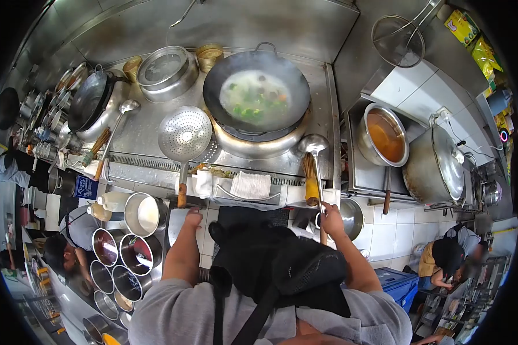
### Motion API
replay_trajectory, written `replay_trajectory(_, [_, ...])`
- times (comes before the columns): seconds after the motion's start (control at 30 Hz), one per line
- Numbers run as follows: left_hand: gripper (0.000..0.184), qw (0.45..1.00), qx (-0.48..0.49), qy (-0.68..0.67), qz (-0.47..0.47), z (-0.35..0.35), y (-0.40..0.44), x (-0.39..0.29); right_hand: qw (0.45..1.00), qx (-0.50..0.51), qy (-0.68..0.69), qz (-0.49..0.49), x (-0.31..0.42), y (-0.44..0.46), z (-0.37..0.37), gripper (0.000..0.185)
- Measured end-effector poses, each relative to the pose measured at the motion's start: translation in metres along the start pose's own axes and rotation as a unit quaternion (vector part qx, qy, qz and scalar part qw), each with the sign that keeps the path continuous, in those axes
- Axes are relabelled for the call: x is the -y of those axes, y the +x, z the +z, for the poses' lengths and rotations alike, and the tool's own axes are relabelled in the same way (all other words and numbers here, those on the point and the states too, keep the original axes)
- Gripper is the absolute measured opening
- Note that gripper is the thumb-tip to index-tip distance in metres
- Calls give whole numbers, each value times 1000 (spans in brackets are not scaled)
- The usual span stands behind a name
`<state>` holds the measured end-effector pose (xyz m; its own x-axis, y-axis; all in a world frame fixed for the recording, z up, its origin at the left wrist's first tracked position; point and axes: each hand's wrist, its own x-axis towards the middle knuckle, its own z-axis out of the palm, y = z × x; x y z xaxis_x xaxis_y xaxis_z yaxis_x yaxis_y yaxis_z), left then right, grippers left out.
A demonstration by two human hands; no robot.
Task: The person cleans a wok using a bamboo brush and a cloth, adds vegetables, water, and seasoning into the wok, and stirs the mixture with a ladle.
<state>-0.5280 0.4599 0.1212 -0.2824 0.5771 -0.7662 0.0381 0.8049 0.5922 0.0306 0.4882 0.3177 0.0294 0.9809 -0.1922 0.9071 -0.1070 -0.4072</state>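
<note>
My right hand (331, 219) is closed round the handle of a ladle (313, 144), whose bowl rests on the stove's edge at the right of the wok. Hanging low at the stove's front, my left hand (194, 217) is just right of the wooden handle of a perforated skimmer (184, 133); its fingers are mostly hidden. The large black wok (296, 83) sits on the burner ring with steaming, cloudy liquid, green vegetables (253, 109) and orange bits inside. A bamboo brush (310, 181) stands beside the ladle. A folded white cloth (251, 186) lies along the front rail.
A lidded metal pot (167, 75) stands behind the skimmer. To the right are a pot of brown liquid (385, 135) and a big lidded stockpot (434, 167). Several metal containers (141, 253) stand at lower left. Other people work at both sides.
</note>
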Motion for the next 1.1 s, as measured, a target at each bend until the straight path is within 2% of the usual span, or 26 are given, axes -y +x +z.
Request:
replay_trajectory(0.07, [52,999,-20,-35,-3,20,6,-20,993,57,104,-8,12,8,-10,38])
replay_trajectory(0.13, [51,997,-44,-69,-8,42,3,-44,951,221,213,-33,11,8,-11,36])
replay_trajectory(0.2, [46,992,-17,-114,-57,68,-10,-63,957,226,123,-135,22,1,-7,35])
replay_trajectory(0.23, [46,991,-19,-114,-60,78,-20,-66,956,229,123,-136,24,0,-2,35])
replay_trajectory(0.3, [45,993,70,-93,-38,100,-40,-67,930,278,57,-235,27,-2,4,34])
replay_trajectory(0.33, [45,992,70,-97,-36,111,-52,-68,929,278,53,-238,30,-4,3,34])
replay_trajectory(0.4, [51,993,64,88,37,126,-78,-70,919,299,39,-255,39,-5,3,35])
replay_trajectory(0.47, [63,943,21,295,153,140,-57,-17,920,293,48,-255,45,-9,7,36])
replay_trajectory(0.53, [76,936,117,287,168,136,-76,15,928,289,18,-234,53,-19,15,35])
replay_trajectory(0.6, [75,916,132,350,143,121,-103,46,929,283,22,-239,55,-33,36,34])
replay_trajectory(0.63, [75,914,131,356,146,107,-114,62,926,298,16,-232,60,-44,46,33])
replay_trajectory(0.7, [72,855,122,445,236,81,-137,93,916,333,1,-223,78,-71,58,30])
replay_trajectory(0.73, [72,854,128,444,237,68,-152,103,917,333,0,-217,83,-86,71,30])
replay_trajectory(0.8, [68,873,93,435,201,39,-176,116,867,414,50,-272,85,-105,106,27])
replay_trajectory(0.83, [68,870,42,437,223,37,-181,128,851,466,64,-234,99,-115,112,32])
replay_trajectory(0.87, [68,870,44,437,225,37,-179,129,852,465,63,-232,110,-121,125,32])
replay_trajectory(0.93, [65,923,206,271,181,48,-176,121,846,459,129,-240,128,-138,148,42])
replay_trajectory(0.97, [64,928,238,207,196,59,-190,104,856,438,157,-223,139,-148,155,45])
replay_trajectory(1.0, [63,929,267,143,214,70,-214,77,866,414,184,-209,154,-152,160,48])
replay_trajectory(1.03, [64,940,264,15,217,90,-250,54,869,401,225,-179,178,-158,150,44])
replay_trajectory(1.07, [65,935,258,-112,215,101,-275,38,894,319,167,-266,177,-154,157,36])
replay_trajectory(1.1, [65,934,262,-110,218,100,-270,34,892,297,186,-284,177,-144,156,34])
